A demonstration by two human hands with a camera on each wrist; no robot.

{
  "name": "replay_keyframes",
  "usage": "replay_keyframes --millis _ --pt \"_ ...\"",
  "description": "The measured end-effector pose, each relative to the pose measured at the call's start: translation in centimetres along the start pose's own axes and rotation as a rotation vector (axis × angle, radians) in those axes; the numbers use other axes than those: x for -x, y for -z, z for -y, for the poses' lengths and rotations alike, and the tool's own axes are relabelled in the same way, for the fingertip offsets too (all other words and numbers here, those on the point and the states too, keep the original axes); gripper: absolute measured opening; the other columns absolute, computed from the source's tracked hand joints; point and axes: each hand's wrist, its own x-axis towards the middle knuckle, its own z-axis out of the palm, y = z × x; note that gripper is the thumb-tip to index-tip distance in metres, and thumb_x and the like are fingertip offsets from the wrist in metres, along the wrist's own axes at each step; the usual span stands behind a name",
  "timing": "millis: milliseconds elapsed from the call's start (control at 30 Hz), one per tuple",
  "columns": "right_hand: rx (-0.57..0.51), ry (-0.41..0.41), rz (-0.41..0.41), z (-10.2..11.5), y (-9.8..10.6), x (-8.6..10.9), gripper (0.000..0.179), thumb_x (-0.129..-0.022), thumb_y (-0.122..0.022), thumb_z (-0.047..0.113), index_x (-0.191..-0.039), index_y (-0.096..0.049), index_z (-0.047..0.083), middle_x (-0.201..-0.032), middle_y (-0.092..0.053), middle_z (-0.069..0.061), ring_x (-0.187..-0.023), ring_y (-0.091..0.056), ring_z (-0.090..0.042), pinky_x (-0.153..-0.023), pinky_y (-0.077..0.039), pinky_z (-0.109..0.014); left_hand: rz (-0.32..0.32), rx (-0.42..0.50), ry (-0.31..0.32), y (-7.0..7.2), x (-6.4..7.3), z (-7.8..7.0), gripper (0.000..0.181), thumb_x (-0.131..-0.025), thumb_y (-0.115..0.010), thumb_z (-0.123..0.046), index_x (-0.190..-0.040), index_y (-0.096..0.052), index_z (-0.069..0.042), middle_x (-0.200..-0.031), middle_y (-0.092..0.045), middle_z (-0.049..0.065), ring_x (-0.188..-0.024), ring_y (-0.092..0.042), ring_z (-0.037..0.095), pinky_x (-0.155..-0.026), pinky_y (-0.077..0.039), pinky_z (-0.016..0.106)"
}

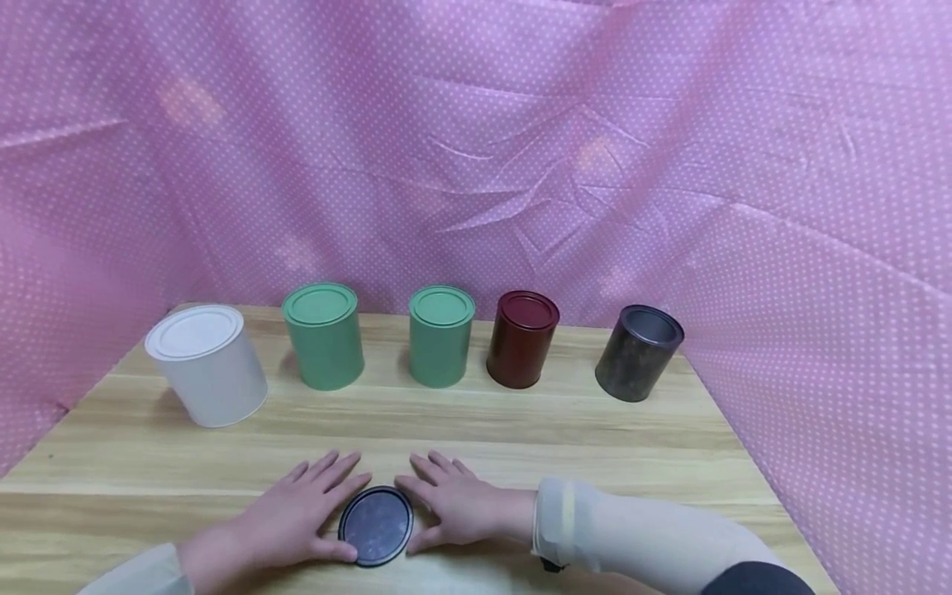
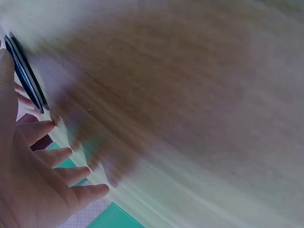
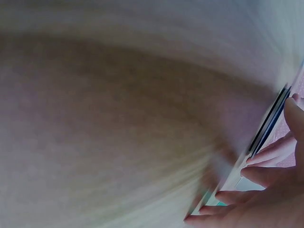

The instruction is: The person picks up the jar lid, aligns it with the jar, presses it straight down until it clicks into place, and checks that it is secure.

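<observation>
A dark round can lid (image 1: 376, 526) lies flat on the wooden table at the near side, between the two hands. To its left is my left hand (image 1: 293, 516), fingers spread and fairly straight, with the thumb tip overlapping the lid's lower left edge. My right hand (image 1: 457, 500) sits on the other side, its fingers spread, the index fingertip and thumb close to the lid's right rim. In the left wrist view the lid (image 2: 26, 76) shows edge-on beside the thumb. The right wrist view has the lid (image 3: 270, 121) edge-on near that hand's thumb.
Along the table's back stand a white can (image 1: 211, 372), a larger green can (image 1: 326, 347), a smaller green can (image 1: 440, 347), a dark red can (image 1: 521, 351) and a dark can (image 1: 635, 364) with an open top. Pink dotted cloth (image 1: 476, 165) hangs behind and at both sides.
</observation>
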Motion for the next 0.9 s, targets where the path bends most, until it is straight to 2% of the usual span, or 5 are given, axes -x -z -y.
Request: replay_keyframes --millis 167,433,700,900 --pt "0.007 0.002 0.005 0.22 0.05 0.08 0.082 -0.082 -0.067 0.058 -0.150 -0.036 0.023 -0.159 -0.025 -0.012 -0.146 -0.023 -0.035 -0.114 -0.031 -0.054 0.014 0.027 0.003 -0.16 0.18 -0.01 0.096 -0.073 -0.053 -0.081 -0.140 -0.051 -0.012 -0.149 -0.041 0.018 -0.134 -0.038 0.048 -0.098 -0.037 0.069" --pt "0.015 0.013 0.000 0.59 0.06 0.04 0.083 -0.080 -0.070 0.056 -0.148 -0.038 0.022 -0.158 -0.027 -0.013 -0.146 -0.024 -0.035 -0.113 -0.031 -0.055 -0.001 0.031 -0.027 -0.35 0.41 0.20 0.098 -0.069 -0.055 -0.080 -0.140 -0.051 -0.012 -0.148 -0.042 0.018 -0.133 -0.039 0.049 -0.095 -0.039 0.070" --pt "0.037 0.004 -0.004 0.80 0.07 -0.08 0.084 -0.078 -0.072 0.057 -0.148 -0.038 0.023 -0.158 -0.027 -0.011 -0.146 -0.025 -0.033 -0.114 -0.032 -0.052 -0.006 0.041 -0.043 0.02 0.18 0.39 0.089 -0.069 -0.061 -0.075 -0.136 -0.055 -0.016 -0.145 -0.047 0.017 -0.130 -0.043 0.048 -0.095 -0.042 0.067" --pt "0.050 -0.004 -0.018 0.85 0.19 -0.18 0.081 -0.079 -0.071 0.057 -0.147 -0.039 0.024 -0.157 -0.029 -0.010 -0.145 -0.026 -0.033 -0.113 -0.033 -0.052 -0.028 0.032 -0.059 0.08 0.14 0.38 0.087 -0.070 -0.060 -0.075 -0.135 -0.055 -0.017 -0.143 -0.049 0.017 -0.129 -0.044 0.048 -0.094 -0.043 0.066"
